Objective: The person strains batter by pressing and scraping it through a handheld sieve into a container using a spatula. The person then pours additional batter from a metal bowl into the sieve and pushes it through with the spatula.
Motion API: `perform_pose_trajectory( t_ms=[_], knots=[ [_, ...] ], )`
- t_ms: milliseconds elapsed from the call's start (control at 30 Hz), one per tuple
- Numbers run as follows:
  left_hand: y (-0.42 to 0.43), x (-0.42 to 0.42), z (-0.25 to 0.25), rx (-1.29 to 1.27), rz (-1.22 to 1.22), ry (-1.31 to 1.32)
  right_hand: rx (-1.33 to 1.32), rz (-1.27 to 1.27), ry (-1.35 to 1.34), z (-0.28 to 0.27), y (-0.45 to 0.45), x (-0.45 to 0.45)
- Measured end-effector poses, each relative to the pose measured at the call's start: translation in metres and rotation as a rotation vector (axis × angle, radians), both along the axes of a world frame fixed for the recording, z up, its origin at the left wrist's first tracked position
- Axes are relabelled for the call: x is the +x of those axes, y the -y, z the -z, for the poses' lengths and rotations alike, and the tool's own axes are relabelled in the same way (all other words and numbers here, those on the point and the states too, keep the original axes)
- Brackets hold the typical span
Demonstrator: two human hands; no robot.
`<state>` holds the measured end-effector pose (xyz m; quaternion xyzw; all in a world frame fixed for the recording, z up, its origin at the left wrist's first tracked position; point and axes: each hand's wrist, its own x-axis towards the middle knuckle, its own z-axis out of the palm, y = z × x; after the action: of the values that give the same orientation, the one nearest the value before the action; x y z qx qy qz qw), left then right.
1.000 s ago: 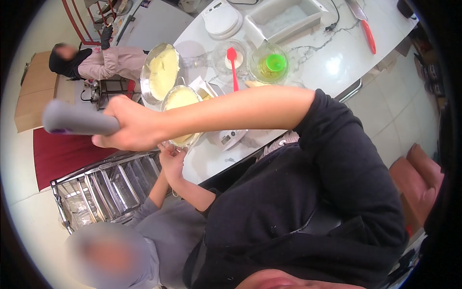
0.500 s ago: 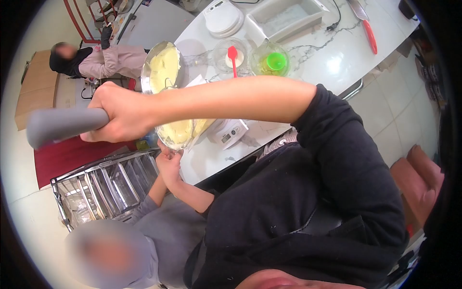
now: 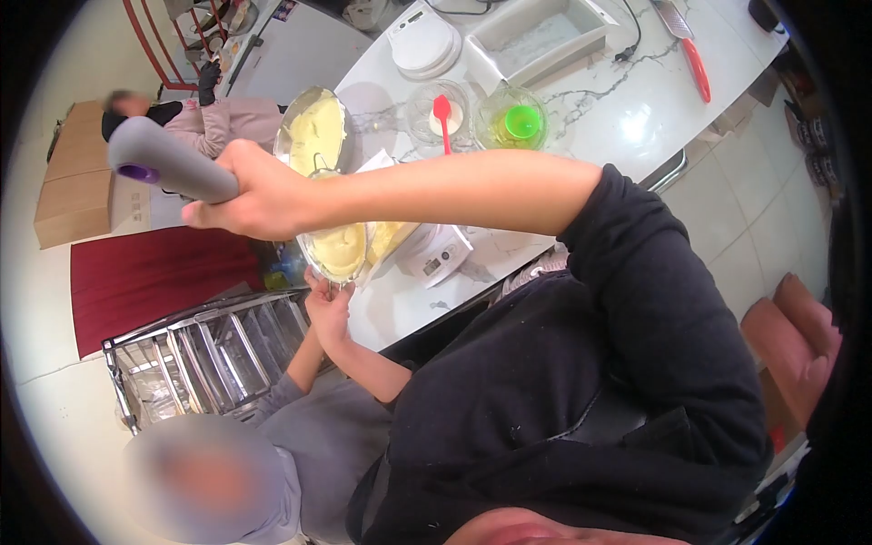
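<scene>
My right hand [image 3: 263, 193] is closed round a thick grey handle [image 3: 186, 165] with a purple spot near its end. My own forearm hides the tool's working end. My left hand [image 3: 332, 318] is closed at the edge of what looks like a wire-rimmed strainer [image 3: 338, 252] filled with pale yellow batter, gripping its metal handle. Another person's grey-sleeved forearm [image 3: 304, 365] reaches in beside my left wrist, and their fingers are hard to separate from mine. Beyond my right arm, a metal bowl [image 3: 343, 127] contains more of the pale yellow batter.
A white kitchen scale [image 3: 440, 262] stands beside the batter. Farther over are a red spatula [image 3: 443, 113] in a glass bowl, a green cup [image 3: 522, 122] in another bowl, a white loaf-shaped container [image 3: 536, 45], a second scale [image 3: 425, 45] and a red-handled grater [image 3: 695, 68].
My right hand has shifted right, and the grey handle's end has swung upward and right in the view. My left hand stays at the batter-filled strainer.
</scene>
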<state>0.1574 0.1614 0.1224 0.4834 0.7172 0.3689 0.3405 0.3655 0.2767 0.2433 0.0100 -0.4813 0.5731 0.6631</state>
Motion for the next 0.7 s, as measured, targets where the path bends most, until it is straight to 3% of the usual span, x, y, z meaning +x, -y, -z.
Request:
perform_pose_trajectory(
  t_ms=[100, 333, 467, 600, 700],
  knots=[
    [0.002, -0.003, 0.0, -0.011, -0.004, -0.032, 0.207, -0.222, -0.037, -0.011, -0.004, 0.006],
    [-0.001, -0.007, -0.001, -0.031, 0.129, -0.206, 0.458, -0.24, 0.095, 0.006, -0.002, -0.019],
    [-0.001, -0.004, -0.002, -0.122, 0.072, -0.213, 0.581, -0.216, 0.097, -0.011, 0.003, -0.017],
    [0.002, 0.001, -0.003, -0.11, -0.005, -0.152, 0.581, -0.015, 0.202, -0.013, -0.009, -0.019],
    [0.003, 0.0, 0.003, 0.047, 0.003, -0.073, 0.398, -0.019, 0.174, 0.01, -0.024, -0.024]
  ],
)
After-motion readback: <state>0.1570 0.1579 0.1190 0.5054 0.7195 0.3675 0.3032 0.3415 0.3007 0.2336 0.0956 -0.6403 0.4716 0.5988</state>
